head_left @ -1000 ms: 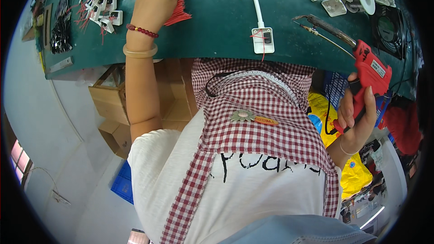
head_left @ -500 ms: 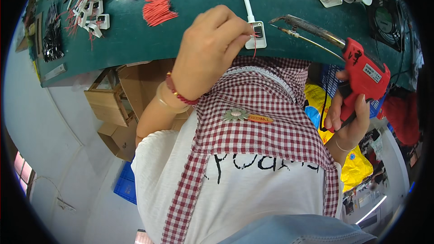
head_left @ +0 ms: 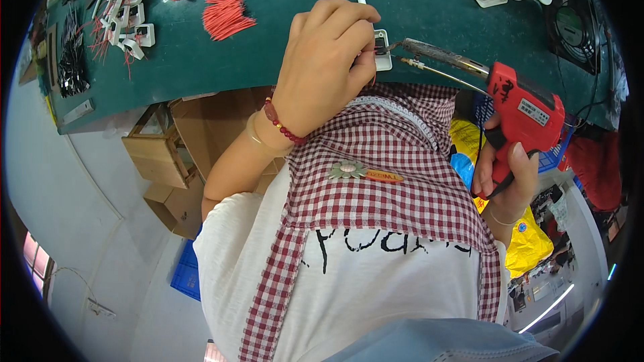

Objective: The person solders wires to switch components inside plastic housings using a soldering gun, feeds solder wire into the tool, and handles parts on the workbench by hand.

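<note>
On the table [head_left: 181, 60], the wire pile [head_left: 228, 18] lies left of the housing [head_left: 384, 62], the fan [head_left: 572, 27] right

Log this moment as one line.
left hand: at white housing | right hand: holding red soldering gun | tip: at housing, contact unclear | loose red wires: on green table

Fan, black, square frame [head_left: 570, 30]: on the bench [head_left: 161, 77], right end.
Bundle of thin black pieces [head_left: 72, 70]: on the bench, left end.
Wooden furniture piece [head_left: 155, 157], kind unclear: below the bench, left part.
Cardboard box [head_left: 178, 204], brown: lower, below the bench's left part.
Crate, blue [head_left: 186, 271]: well below the bench, left.
Bag, yellow [head_left: 530, 248]: below the bench, right part.
Red cloth-like item [head_left: 594, 167]: below the bench's right end.
</note>
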A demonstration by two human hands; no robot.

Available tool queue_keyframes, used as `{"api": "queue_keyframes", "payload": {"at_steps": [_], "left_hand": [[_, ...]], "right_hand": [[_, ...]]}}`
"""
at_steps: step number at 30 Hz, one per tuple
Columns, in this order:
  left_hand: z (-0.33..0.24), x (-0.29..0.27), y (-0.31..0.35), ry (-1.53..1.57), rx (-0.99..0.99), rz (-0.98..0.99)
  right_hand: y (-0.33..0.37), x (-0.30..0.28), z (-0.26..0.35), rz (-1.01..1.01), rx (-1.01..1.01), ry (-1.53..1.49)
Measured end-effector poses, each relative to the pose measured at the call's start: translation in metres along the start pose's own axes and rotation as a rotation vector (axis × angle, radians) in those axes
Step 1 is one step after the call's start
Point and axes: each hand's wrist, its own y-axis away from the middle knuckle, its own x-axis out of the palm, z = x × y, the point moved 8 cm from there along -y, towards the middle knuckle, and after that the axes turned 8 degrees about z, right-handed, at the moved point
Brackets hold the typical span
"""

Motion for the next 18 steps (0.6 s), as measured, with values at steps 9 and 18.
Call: {"api": "queue_keyframes", "payload": {"at_steps": [9,18], "left_hand": [[0.0032,0.0025,-0.0005,0.06,-0.005,0.065],[0.0039,0.0029,-0.0014,0.082,0.011,0.072]], "right_hand": [[-0.0001,-0.0014,-0.0052,0.019,0.066,-0.063],[0.0,-0.0014,-0.0113,0.057,0.089,-0.117]]}}
